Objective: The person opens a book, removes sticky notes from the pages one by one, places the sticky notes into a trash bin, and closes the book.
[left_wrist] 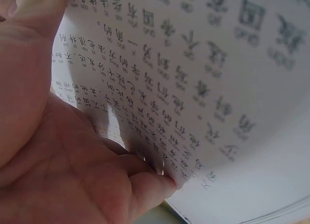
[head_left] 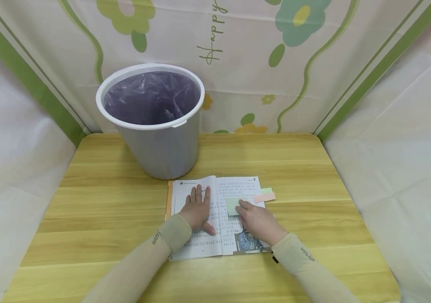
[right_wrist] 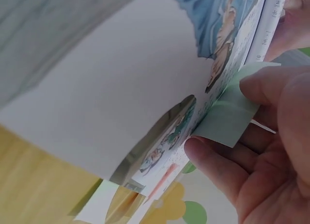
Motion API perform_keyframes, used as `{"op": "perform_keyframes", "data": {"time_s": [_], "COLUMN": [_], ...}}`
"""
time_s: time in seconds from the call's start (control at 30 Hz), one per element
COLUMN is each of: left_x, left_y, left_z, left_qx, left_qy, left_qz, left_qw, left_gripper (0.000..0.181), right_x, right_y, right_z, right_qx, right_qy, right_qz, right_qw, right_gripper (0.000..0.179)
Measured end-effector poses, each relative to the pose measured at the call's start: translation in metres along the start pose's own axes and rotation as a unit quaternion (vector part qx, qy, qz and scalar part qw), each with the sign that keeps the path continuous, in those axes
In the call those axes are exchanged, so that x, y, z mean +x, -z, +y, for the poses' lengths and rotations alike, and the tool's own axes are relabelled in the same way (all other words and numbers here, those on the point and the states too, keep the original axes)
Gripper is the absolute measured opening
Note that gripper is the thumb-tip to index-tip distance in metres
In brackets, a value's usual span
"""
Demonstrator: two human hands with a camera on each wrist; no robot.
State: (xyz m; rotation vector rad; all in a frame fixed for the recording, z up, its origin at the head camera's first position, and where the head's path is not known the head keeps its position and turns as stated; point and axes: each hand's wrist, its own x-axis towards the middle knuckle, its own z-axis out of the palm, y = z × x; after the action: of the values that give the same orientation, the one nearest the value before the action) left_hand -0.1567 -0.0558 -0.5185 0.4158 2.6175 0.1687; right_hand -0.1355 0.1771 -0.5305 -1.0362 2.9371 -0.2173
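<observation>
we want the left hand kept as it is, palm down with its fingers spread on the left page, so the open book stays flat; the right hand pinches the green note over the upper middle of the right page. to do this well, we should work the note slowly, low along the paper, and mind the page, which could crease or tear if tugged. the pink tab, jutting past the book's right edge beside a green tab, calls for the same care, since our wrist could brush it. the book lies about midway between the left and right edges of the wooden counter, the front edge being out of view. near the back edge, left of its middle, stands our grey bin, lined with a dark bag. flowered cloth hangs behind the back edge, and pale sheets close off both sides.
</observation>
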Motion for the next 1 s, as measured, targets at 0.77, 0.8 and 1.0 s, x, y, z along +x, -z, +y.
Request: {"op": "perform_keyframes", "data": {"time_s": [0.77,0.8,1.0], "left_x": [0.0003,0.0005,0.0027], "left_y": [0.0001,0.0001,-0.0012], "left_z": [0.0003,0.0002,-0.0004], "left_qx": [-0.004,-0.004,0.001], "left_qy": [0.001,0.001,0.0], "left_qz": [-0.004,-0.005,-0.011], "left_qw": [1.0,1.0,0.9999], "left_gripper": [0.146,0.146,0.147], "right_x": [0.0019,0.0017,0.0009], "right_y": [0.0027,0.0028,0.0027], "right_z": [0.0063,0.0066,0.0083], "right_qx": [0.128,0.13,0.134], "right_qy": [-0.071,-0.075,-0.079], "right_qz": [0.026,0.024,0.033], "right_qw": [0.9889,0.9884,0.9873], "right_gripper": [0.025,0.025,0.028]}}
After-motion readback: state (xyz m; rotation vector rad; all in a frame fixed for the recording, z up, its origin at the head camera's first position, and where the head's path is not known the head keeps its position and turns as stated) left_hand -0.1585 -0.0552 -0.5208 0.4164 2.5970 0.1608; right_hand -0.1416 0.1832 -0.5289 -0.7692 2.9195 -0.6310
